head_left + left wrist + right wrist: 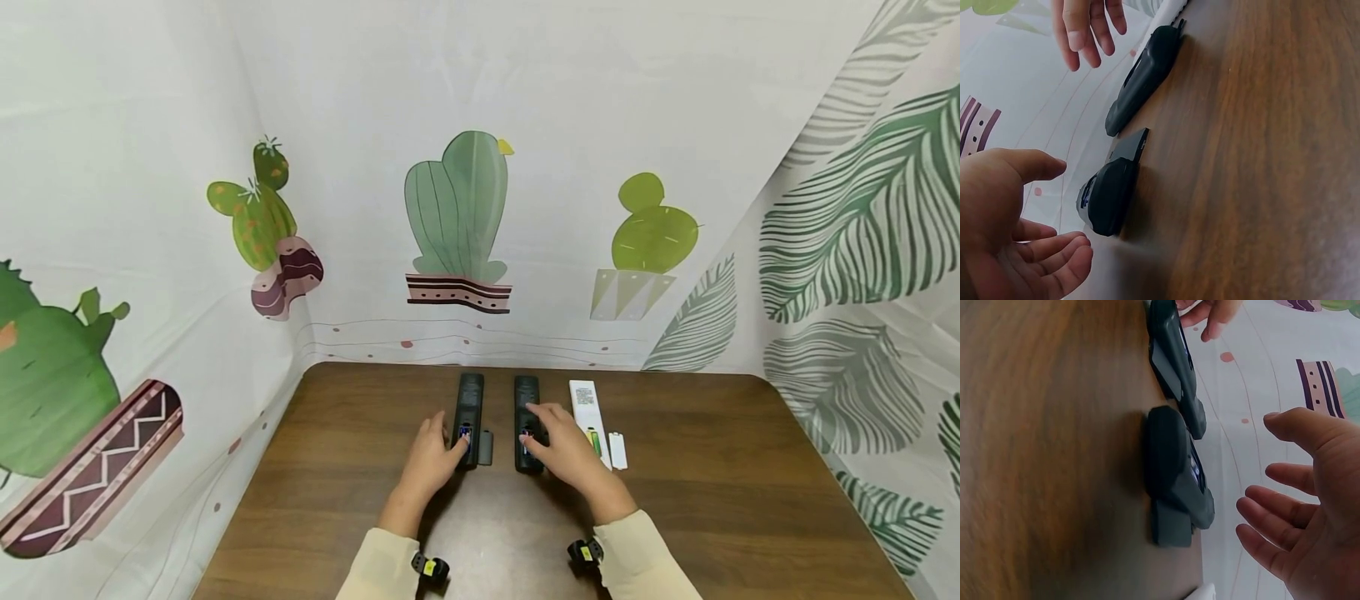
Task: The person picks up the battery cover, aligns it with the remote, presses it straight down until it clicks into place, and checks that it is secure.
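Two black remote controls lie face down with their battery compartments uncovered. My left hand (431, 457) hovers over the left black remote (471, 390), thumb and fingers spread apart and holding nothing. Batteries (465, 432) show inside that remote, and its dark cover (486, 448) lies along its right side. Over the right black remote (527, 390) is my right hand (562, 446), its fingers loosely bent and apart from it in the right wrist view. That remote's cover (1171, 524) lies beside it, hidden behind the hand in the head view.
Right of my right hand lies a white remote (586, 408) with a green battery (595, 442) in its compartment. Its white cover (617, 450) is beside it. The brown wooden table (337, 467) meets a cactus-printed cloth (555, 250) at the back and left.
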Demonstrator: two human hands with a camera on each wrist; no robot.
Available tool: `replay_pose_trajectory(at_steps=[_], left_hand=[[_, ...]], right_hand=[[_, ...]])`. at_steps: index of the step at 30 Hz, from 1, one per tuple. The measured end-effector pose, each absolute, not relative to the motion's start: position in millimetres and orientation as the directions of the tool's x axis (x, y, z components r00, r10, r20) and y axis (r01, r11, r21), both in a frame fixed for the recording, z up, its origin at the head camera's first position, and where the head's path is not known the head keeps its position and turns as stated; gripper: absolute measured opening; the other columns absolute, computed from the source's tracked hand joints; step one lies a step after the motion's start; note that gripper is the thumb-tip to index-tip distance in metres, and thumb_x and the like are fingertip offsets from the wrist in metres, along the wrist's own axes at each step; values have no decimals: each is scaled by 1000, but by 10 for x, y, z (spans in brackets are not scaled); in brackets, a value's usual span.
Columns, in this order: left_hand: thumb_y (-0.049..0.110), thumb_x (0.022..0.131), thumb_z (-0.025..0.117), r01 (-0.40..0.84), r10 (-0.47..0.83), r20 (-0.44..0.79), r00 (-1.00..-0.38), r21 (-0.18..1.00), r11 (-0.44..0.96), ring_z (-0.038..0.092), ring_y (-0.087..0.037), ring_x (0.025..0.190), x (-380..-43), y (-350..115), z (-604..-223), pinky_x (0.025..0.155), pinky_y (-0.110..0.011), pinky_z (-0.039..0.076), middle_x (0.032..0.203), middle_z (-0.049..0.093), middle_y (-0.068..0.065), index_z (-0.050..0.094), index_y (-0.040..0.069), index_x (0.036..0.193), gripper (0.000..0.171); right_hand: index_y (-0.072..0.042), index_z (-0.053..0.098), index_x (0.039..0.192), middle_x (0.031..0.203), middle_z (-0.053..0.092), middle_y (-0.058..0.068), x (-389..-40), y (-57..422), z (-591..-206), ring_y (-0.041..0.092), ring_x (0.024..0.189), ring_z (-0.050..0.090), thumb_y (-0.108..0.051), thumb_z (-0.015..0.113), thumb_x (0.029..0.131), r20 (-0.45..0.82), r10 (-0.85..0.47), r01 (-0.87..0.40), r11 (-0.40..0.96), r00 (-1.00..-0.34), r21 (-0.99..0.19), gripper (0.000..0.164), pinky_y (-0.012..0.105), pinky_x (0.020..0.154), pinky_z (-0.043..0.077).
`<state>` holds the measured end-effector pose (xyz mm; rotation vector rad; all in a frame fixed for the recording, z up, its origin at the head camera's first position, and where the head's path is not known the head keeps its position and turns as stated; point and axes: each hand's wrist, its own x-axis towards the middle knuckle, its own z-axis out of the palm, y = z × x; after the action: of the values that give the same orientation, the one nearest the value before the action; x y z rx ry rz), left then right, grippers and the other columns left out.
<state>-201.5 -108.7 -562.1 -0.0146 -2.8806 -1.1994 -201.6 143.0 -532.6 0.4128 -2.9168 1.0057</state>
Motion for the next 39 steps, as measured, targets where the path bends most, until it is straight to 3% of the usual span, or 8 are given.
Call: replay_pose_trajectory(at_steps=[9, 15, 21, 31, 39], left_hand=[[36, 93, 69, 16, -3, 27, -1000, 689, 725, 52, -18, 82, -2008, -1089, -5668, 75, -37, 48, 98, 56, -7, 49, -7, 141, 68], [37, 91, 71, 20, 0, 30, -1000, 696, 718, 55, -20, 86, -1995, -1098, -5699, 79, -42, 51, 101, 58, -10, 49, -8, 140, 69], [38, 90, 74, 17, -1, 25, -1000, 694, 720, 58, -22, 88, -1992, -1094, -5716, 80, -44, 53, 103, 60, -13, 50, -8, 138, 71], [36, 86, 79, 4, -16, 23, -1000, 688, 725, 61, -24, 90, -1989, -1052, -5707, 81, -45, 55, 105, 61, -15, 54, -8, 134, 70], [38, 83, 82, 10, -39, 58, -998, 679, 734, 58, -20, 80, -1974, -1033, -5733, 70, -37, 52, 100, 59, -12, 60, -4, 128, 65]], right_hand=[[-8, 54, 144, 136, 57, 18, -1987, 1343, -5388, 35, 125, 57, -27, 71, 94, 117, -248, -267, 750, -962, -605, 56, 53, 104, 50], [-6, 56, 142, 132, 59, 16, -1974, 1282, -5403, 26, 107, 63, -24, 72, 93, 128, -270, -290, 735, -954, -612, 54, 46, 90, 56], [-7, 56, 141, 128, 60, 12, -1974, 1211, -5439, 18, 96, 61, -24, 73, 93, 118, -295, -306, 750, -948, -586, 54, 39, 80, 54], [-6, 55, 143, 130, 61, 13, -1982, 1121, -5426, 23, 102, 64, -25, 72, 94, 91, -319, -310, 749, -943, -585, 55, 40, 80, 55], [0, 54, 142, 130, 61, 16, -1977, 1025, -5413, 24, 102, 65, -21, 70, 95, 63, -383, -341, 722, -921, -602, 55, 40, 82, 57]])
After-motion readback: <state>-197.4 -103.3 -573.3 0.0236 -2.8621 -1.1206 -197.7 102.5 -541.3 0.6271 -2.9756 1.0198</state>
